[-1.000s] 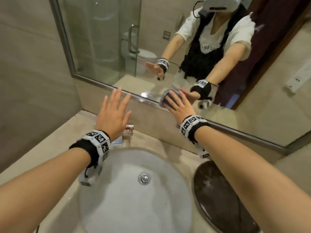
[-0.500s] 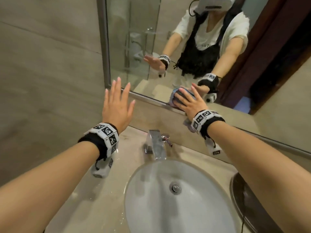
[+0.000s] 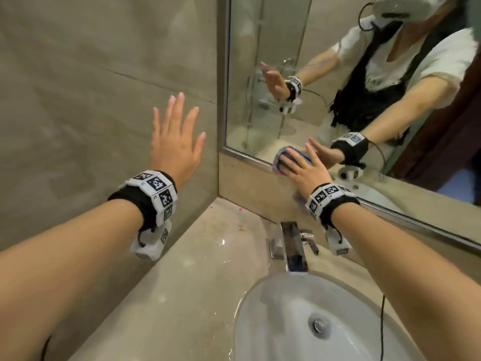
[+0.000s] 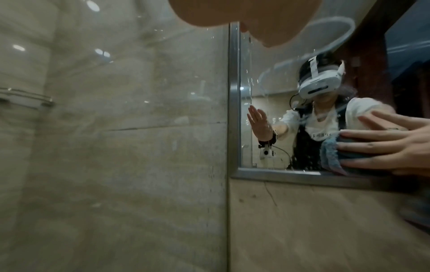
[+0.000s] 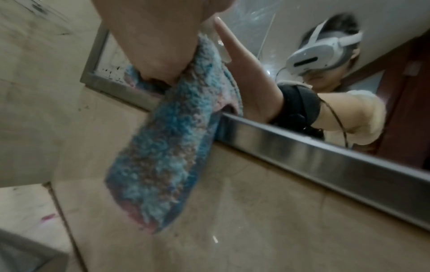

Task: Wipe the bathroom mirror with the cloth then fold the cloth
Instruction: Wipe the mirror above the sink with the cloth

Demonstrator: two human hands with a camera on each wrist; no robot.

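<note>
The mirror [image 3: 260, 74] has a steel frame; its lower left corner sits just above the counter. My right hand [image 3: 304, 170] presses a bunched, fluffy blue and pink cloth [image 3: 279, 158] flat against the glass at that corner, with the fingers spread over it. In the right wrist view the cloth [image 5: 167, 147] hangs below my palm, over the bottom frame [image 5: 302, 143]. My left hand [image 3: 177, 142] is raised with its fingers straight and holds nothing, in front of the tiled wall left of the mirror. The left wrist view shows smear marks on the mirror [image 4: 267, 82] and my right hand [image 4: 384, 150] on the cloth [image 4: 330, 156].
A chrome faucet [image 3: 292, 246] stands under my right wrist, behind the white basin [image 3: 273, 321]. The beige counter [image 3: 182, 282] runs to the tiled side wall [image 3: 91, 87]. A thin black cable [image 3: 382, 321] hangs over the basin's right side.
My right hand has slid the cloth left along the mirror's bottom edge to the lower left corner. My left hand has moved left, from the mirror's edge to the wall.
</note>
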